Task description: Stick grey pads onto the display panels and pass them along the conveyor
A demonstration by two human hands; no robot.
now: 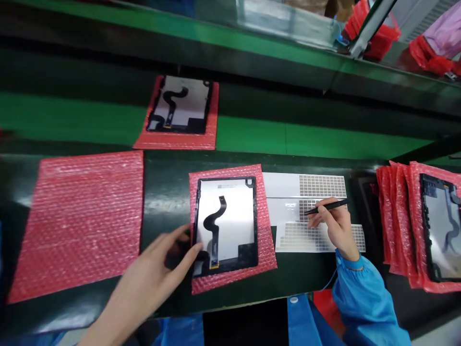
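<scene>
A tablet screen assembly (237, 216) with a black frame, a white back and a curved black flex cable (215, 230) lies on a red bubble-wrap bag (266, 240) before me. My left hand (173, 259) grips its lower left edge, thumb on top and fingertips at the side. In my right hand (334, 223) is a pair of black tweezers (329, 205), pinched like a pen. Their tips point left, over white sheets (281, 185) printed with grids of small greyish stickers (322, 185). The sheets partly overlap beside the bag.
Left of me lies a large red bubble-wrap bag (86, 216). Another screen assembly (187, 105) rests on red wrap at the back ledge. Several wrapped screens (399, 226) stand stacked at the right. A green-edged shelf (252, 43) crosses above the bench.
</scene>
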